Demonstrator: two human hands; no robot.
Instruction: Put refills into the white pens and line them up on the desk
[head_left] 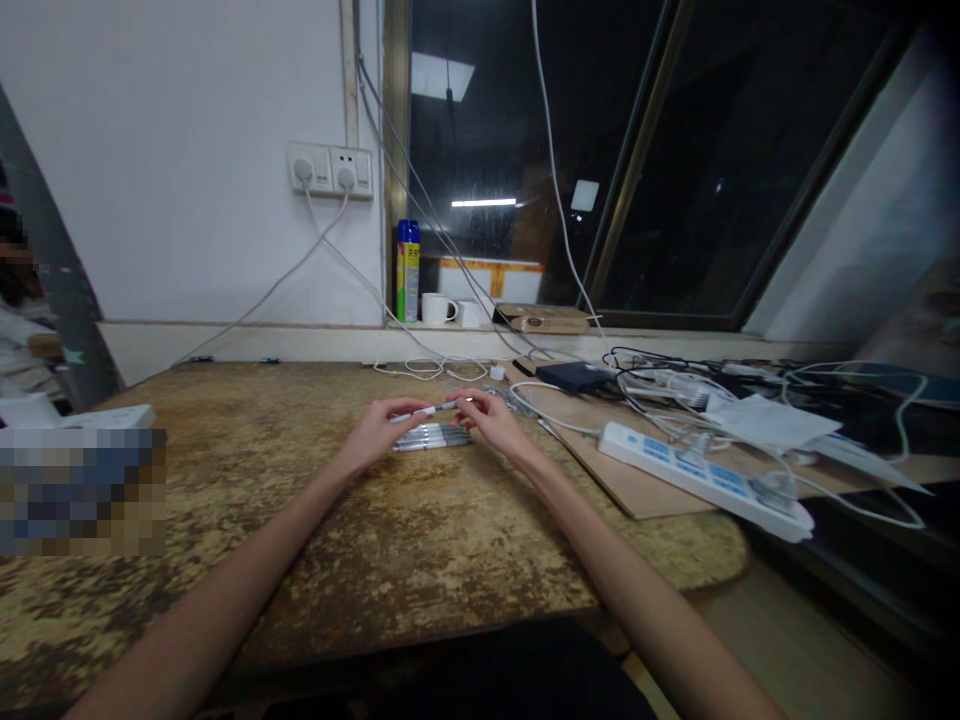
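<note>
1. Over there, the left hand pinches a pen's left end.
2. Between both hands' fingertips, it looks light, stiff, slick: best pinched along the barrel.
3. Similar pens lie below the fingers.
4. The right hand pinches its other end.

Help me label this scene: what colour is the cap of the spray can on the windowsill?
The cap of the spray can is blue, best seen in the head view.

Makeshift indoor workroom, office or workshop unclear, worn wooden table, white power strip among tangled cables, wall sockets in use, aerosol can and white mug on the windowsill, dark sliding window
</note>
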